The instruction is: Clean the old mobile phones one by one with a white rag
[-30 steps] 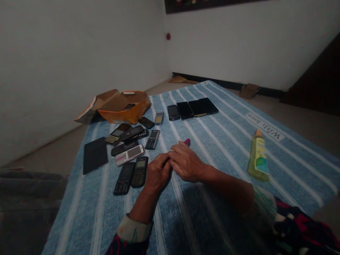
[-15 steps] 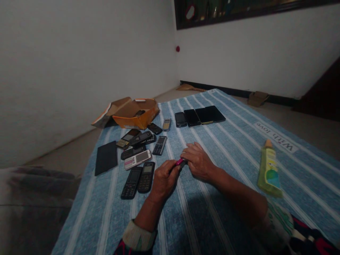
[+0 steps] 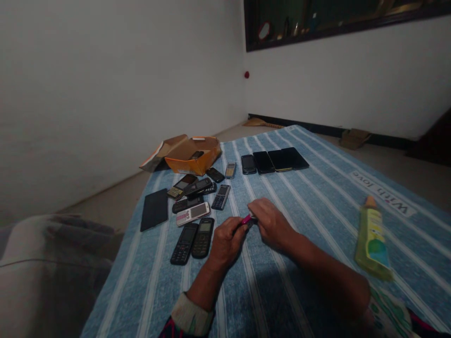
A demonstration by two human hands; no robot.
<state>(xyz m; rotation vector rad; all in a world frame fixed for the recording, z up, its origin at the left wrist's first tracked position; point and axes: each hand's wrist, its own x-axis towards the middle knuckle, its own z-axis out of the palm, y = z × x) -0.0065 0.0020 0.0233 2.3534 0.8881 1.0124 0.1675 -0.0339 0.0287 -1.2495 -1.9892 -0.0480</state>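
Note:
Between my two hands, just over the striped cloth, is a small pink and dark mobile phone [image 3: 246, 219], mostly covered by fingers. My left hand [image 3: 227, 240] pinches its near left end between thumb and fingers. Curled around the far right end is my right hand [image 3: 270, 220], its fingertips partly hidden behind the knuckles. To the left of my left hand, two black keypad phones [image 3: 203, 238] lie side by side. A white and pink phone [image 3: 192, 214] rests just beyond them, and a dark keypad phone [image 3: 221, 197] lies ahead of my left hand.
An open orange cardboard box [image 3: 193, 164] with a phone inside stands at the far left. A row of dark touchscreen phones [image 3: 263, 162] lies at the back. The black tablet-like slab [image 3: 154, 210] is left, and a yellow-green bottle [image 3: 373, 241] lies right on the blue striped cloth [image 3: 327, 225].
My right hand's fingers, stretched out before, have curled in around the end of the pink phone. My left hand keeps its pinch. The whole view has shifted slightly.

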